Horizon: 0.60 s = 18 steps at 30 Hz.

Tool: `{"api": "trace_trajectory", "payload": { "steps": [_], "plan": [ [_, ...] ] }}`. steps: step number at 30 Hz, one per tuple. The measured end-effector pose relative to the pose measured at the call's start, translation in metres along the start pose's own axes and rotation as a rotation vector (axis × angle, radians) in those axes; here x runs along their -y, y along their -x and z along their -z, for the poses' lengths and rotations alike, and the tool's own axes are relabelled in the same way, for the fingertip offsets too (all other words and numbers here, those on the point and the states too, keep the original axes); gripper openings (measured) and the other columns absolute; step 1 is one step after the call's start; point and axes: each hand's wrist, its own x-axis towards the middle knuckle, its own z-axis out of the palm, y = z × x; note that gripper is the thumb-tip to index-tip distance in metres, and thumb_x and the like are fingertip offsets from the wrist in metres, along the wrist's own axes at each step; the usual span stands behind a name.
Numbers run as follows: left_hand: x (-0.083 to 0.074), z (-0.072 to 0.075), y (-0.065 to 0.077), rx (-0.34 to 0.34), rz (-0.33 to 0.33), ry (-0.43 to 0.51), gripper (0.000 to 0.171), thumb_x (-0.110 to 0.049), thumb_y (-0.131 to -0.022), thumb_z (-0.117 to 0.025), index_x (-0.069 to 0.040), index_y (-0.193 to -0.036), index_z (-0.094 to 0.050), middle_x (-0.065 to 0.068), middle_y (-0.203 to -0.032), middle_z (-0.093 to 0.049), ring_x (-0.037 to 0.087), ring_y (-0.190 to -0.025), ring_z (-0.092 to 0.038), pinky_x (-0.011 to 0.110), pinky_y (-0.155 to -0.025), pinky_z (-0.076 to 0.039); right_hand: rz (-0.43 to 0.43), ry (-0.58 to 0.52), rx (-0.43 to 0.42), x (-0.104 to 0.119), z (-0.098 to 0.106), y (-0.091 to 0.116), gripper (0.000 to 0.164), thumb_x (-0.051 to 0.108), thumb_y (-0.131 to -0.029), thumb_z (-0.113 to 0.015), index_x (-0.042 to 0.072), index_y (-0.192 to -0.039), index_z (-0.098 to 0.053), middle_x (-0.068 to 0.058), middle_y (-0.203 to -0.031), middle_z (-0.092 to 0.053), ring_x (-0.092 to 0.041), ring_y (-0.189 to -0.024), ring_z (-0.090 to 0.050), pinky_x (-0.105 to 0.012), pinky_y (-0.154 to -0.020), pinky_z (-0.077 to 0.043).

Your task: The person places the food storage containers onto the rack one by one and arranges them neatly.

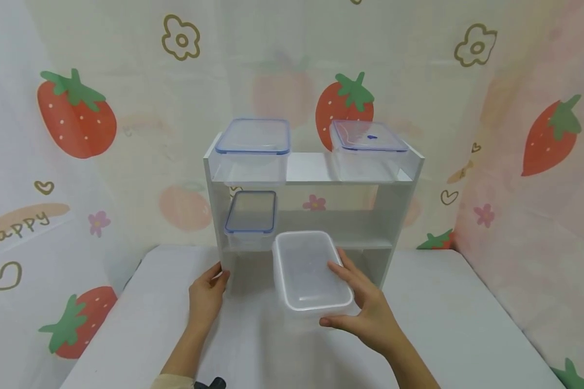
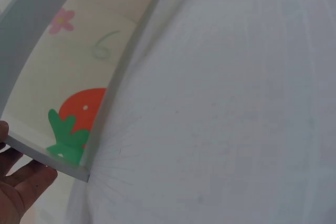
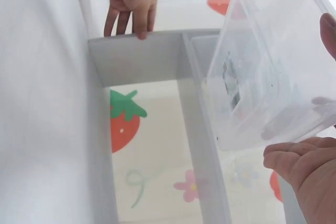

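My right hand holds a clear plastic food container with a whitish lid, thumb below and fingers over the right side. The food container is tilted and off the table, in front of the white shelf. In the right wrist view its clear wall stands above the thumb. At the shelf's lower left, my left hand pinches the edge of the side panel. The left wrist view shows those fingers against that panel's outer side.
Two blue-rimmed containers, one at left and one at right, stand on the shelf's top level. A smaller blue-lidded container sits at the left of the middle level. White cloth covers the table; a strawberry-print backdrop surrounds it.
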Motion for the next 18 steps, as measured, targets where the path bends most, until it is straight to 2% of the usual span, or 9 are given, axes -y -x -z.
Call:
{"api": "trace_trajectory", "payload": {
  "steps": [9,16,18],
  "plan": [
    [0.001,0.002,0.001,0.000,0.006,0.003,0.044,-0.026,-0.104,-0.064,-0.002,-0.140,-0.061,0.017,-0.137,-0.065,0.033,-0.110,-0.072,0.036,-0.085,-0.063,-0.028,0.006,-0.031,-0.007,0.011,-0.001,0.091,0.003,-0.072,-0.092,0.012,-0.152,-0.050,-0.009,-0.170,-0.022,-0.034,-0.153,-0.028,-0.020,-0.103,-0.051],
    [0.003,0.001,-0.001,-0.017,0.004,0.028,0.042,-0.022,-0.102,-0.066,-0.001,-0.138,-0.062,0.017,-0.135,-0.067,0.032,-0.109,-0.073,0.033,-0.083,-0.063,-0.049,0.005,-0.067,-0.010,0.024,-0.002,0.092,-0.002,-0.072,-0.091,0.012,-0.152,-0.049,-0.008,-0.171,-0.021,-0.008,-0.148,-0.036,-0.020,-0.098,-0.054],
    [0.003,-0.001,-0.002,-0.019,0.002,0.041,0.041,-0.021,-0.102,-0.066,-0.001,-0.138,-0.063,0.017,-0.134,-0.067,0.032,-0.109,-0.073,0.034,-0.083,-0.063,-0.052,0.009,-0.075,-0.011,0.028,-0.002,0.092,-0.003,-0.072,-0.091,0.012,-0.152,-0.049,-0.008,-0.171,-0.021,-0.005,-0.147,-0.036,-0.019,-0.098,-0.053]
  ]
}}
